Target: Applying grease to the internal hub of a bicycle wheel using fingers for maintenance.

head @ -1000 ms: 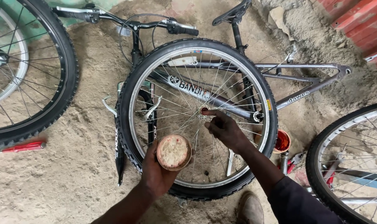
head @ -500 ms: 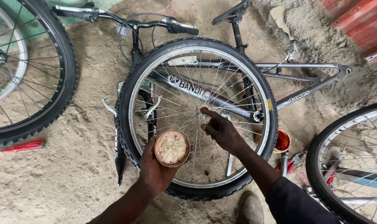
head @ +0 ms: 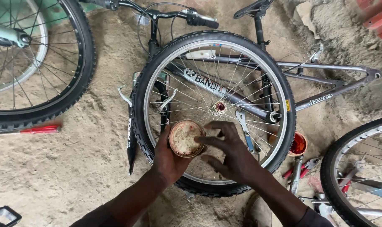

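Landmark: I take the wheel (head: 214, 111), the one lying flat over the grey frame (head: 325, 84), as my reference for every place below.
Far left of wheel: a second wheel (head: 39, 63) rests on the sand, with a red tool (head: 41, 129) just below its tyre.
Left hand: my left hand (head: 170, 162) is wrapped around a small round tin (head: 186, 138), holding it from beneath at the wheel's lower left, over the spokes.
Tin: it is open, its mouth up, showing a pale brownish paste inside; I judge that to be grease.
Right hand: my right hand (head: 233, 157) sits just right of the tin, fingers (head: 216, 126) spread loosely and reaching over the tin's rim; it holds nothing I can see.
Hub: the hub (head: 220, 106) lies at the wheel's centre, just above my fingers, and shows reddish; whether paste is on it I cannot tell.
Progress: I judge the tin opened and in hand, a fingertip load being taken; the hub looks not yet dressed.
Right of wheel: an orange cup (head: 298, 145) sits just outside the tyre, hand tools (head: 298, 172) below it, a third wheel (head: 361, 172) further out.
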